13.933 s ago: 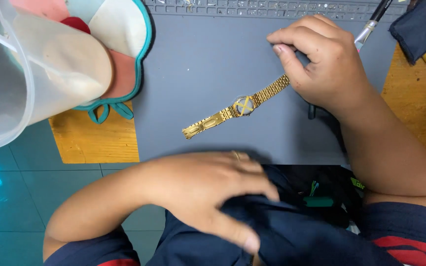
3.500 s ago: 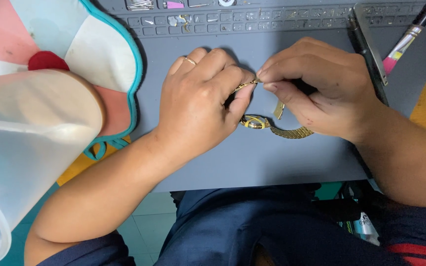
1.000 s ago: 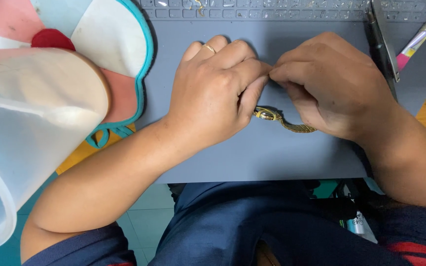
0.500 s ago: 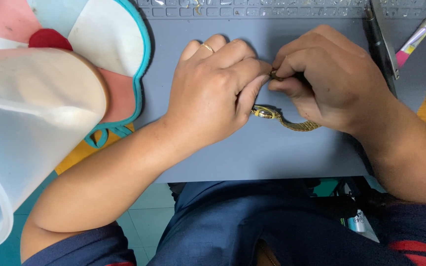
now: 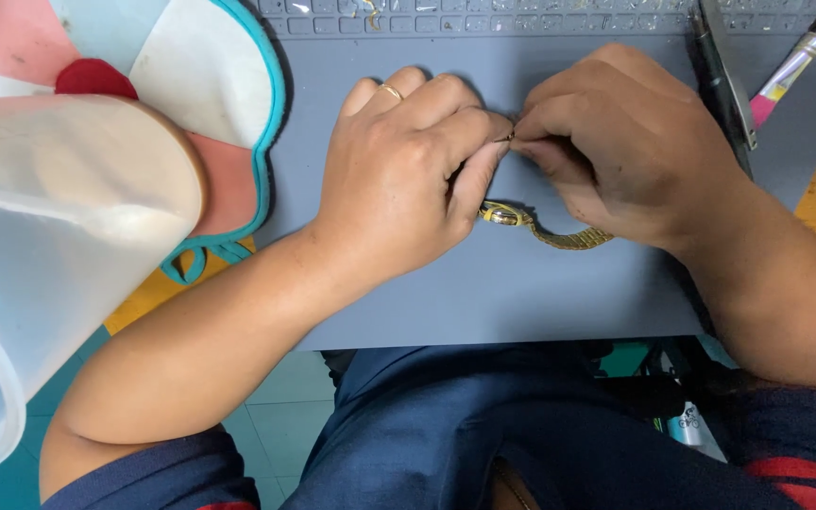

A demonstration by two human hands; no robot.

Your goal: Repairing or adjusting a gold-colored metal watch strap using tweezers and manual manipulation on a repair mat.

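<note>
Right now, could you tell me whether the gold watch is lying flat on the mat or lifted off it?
Partly lifted: the left hand and right hand pinch one end up, while the gold watch trails curled onto the grey mat.

Even, bright light falls from above, casting only soft, short shadows under the fingers (image 5: 484,165) onto the grey mat (image 5: 521,293). The translucent plastic container (image 5: 59,246), far left of them, looms large and blurred, probably too close to focus. No harsh glare.

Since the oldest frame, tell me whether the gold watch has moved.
Yes. The gold watch lay stretched out flat mid-mat; now it sits curled on the grey mat, pinched between the left hand and right hand.
</note>
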